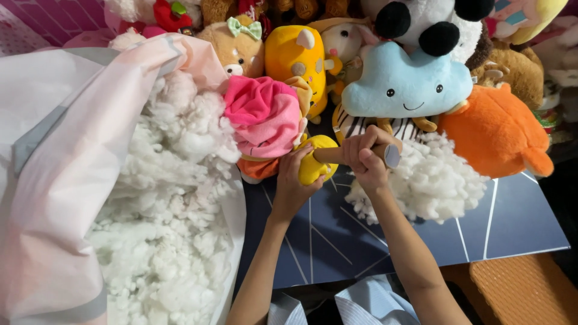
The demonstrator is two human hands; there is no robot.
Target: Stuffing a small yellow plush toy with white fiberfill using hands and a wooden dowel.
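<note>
Stuffing step, by my read: left hand [296, 174] clasps yellow toy [314, 164], right hand [364, 157] fisted round wooden stick [356, 154] poking in; next needs more fibrefill [430, 180] from the right.

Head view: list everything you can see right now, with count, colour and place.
Stuffing bag: one, pale pink and grey, left, open, full of white fibre.
Loose stuffing pile: one, white, centre right on the mat.
Mat: one, navy with white lines, under the work.
Yellow plush toy: one, with pink hood, centre.
Wooden stick: one, tan, centre, poked into the yellow toy.
Cloud plush: one, light blue, top centre.
Orange plush: one, right.
Other plush toys: several, mixed colours, along the top.
Left hand: grips the yellow toy.
Right hand: grips the stick.
</note>
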